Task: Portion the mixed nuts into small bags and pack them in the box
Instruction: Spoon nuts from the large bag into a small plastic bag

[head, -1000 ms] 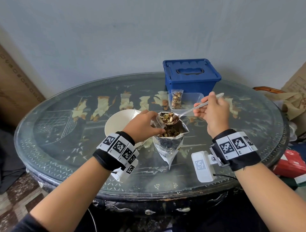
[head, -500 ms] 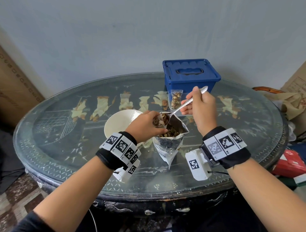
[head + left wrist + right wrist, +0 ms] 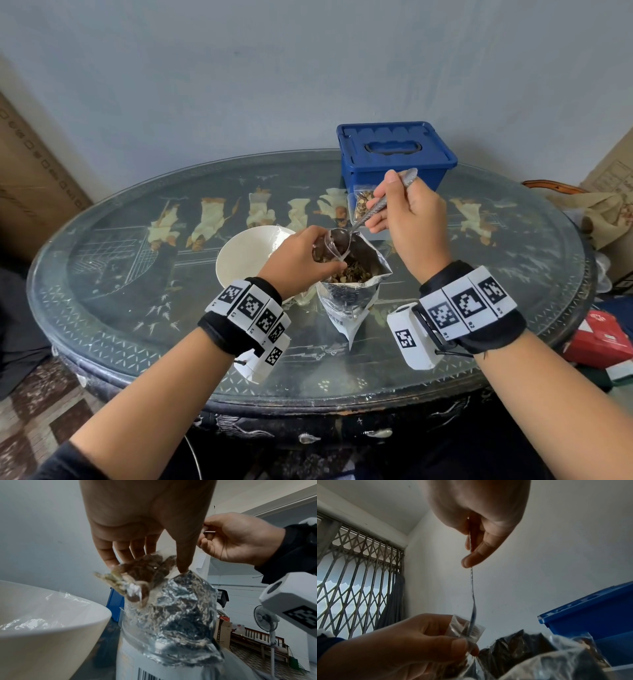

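Above the big nut bag (image 3: 352,291), the left hand (image 3: 294,263) pinches a small bag (image 3: 145,574) while the right hand (image 3: 407,219) grips a spoon (image 3: 370,209) tipping nuts in (one filled bag (image 3: 359,205) waits by the shut blue box (image 3: 394,154), nothing packed yet).

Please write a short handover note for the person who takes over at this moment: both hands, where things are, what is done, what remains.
Left hand pinches a small clear plastic bag, partly filled, over the open silver foil nut pouch.
Right hand holds a metal spoon, tipped into that bag.
Done: one filled small bag stands by the closed blue plastic box.
Left: finish this bag, portion more, open the box, pack.
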